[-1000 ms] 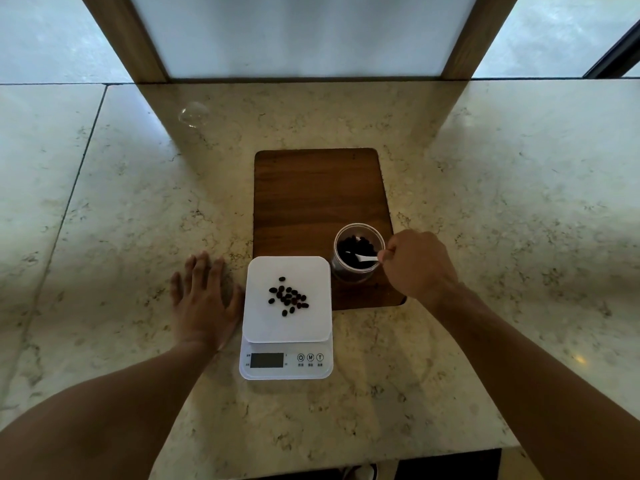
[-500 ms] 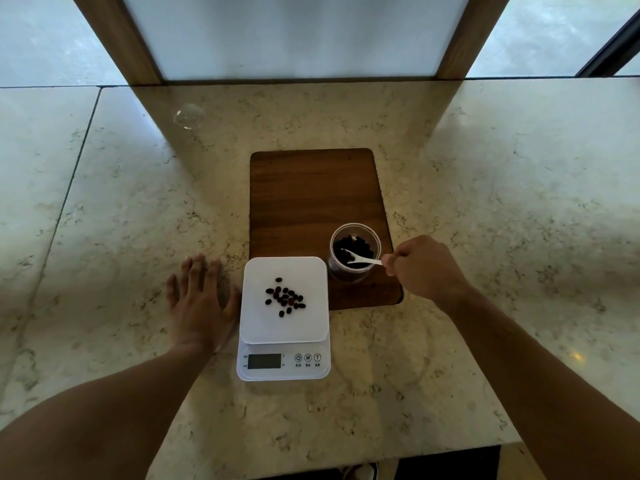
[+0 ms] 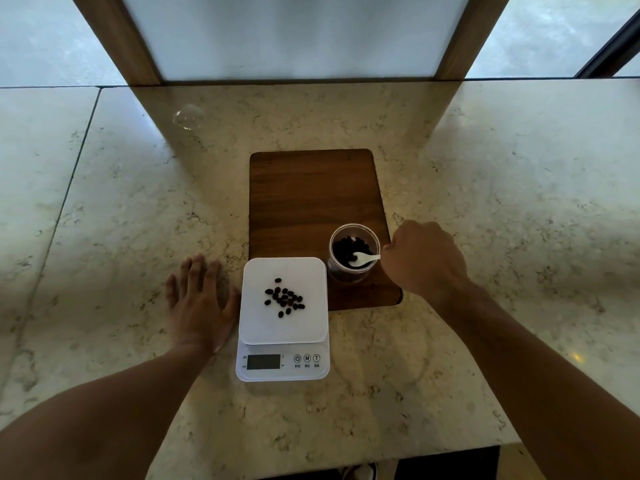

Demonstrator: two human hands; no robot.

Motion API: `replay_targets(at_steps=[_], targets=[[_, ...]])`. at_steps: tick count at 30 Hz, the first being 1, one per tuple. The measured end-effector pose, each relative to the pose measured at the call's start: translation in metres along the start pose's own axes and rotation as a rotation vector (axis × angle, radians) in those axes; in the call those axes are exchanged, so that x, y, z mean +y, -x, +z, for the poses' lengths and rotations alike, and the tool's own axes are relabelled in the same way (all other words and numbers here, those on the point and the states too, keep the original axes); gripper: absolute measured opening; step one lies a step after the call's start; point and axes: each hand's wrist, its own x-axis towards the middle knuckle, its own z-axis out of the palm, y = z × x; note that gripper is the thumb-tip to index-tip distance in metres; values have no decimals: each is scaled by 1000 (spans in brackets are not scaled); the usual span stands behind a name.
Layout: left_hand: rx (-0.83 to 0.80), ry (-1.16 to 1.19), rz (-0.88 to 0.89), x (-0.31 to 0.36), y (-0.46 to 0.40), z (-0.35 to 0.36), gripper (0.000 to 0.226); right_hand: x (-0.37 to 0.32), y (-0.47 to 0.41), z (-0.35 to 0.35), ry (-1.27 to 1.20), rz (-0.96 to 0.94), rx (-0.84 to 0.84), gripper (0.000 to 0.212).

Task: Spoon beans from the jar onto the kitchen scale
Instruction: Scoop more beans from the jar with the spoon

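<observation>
A clear jar (image 3: 353, 271) with dark beans (image 3: 343, 249) inside stands on the near right corner of a wooden board (image 3: 311, 202). My right hand (image 3: 424, 259) grips a small white spoon (image 3: 363, 259), whose bowl dips into the jar among the beans. A white kitchen scale (image 3: 249, 323) sits just left of the jar, partly over the board's front edge. Several dark beans (image 3: 284, 298) lie in a loose pile on its platform. My left hand (image 3: 199, 306) rests flat on the counter, fingers spread, touching the scale's left side.
The marble counter (image 3: 485, 202) stretches wide on both sides. A clear round lid-like object (image 3: 188, 116) lies far back left. A wood-framed frosted panel (image 3: 298, 32) stands along the back. The counter's front edge runs near the bottom right.
The spoon's bowl has dipped lower into the jar among the beans, and my right hand shifted slightly. My left hand and the scale have stayed put.
</observation>
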Motion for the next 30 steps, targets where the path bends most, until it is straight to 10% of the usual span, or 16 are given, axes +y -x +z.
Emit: replay_targets(at_steps=[30], targets=[[19, 9, 7, 0, 0, 1, 77, 19, 3, 42, -325, 117, 41, 36]])
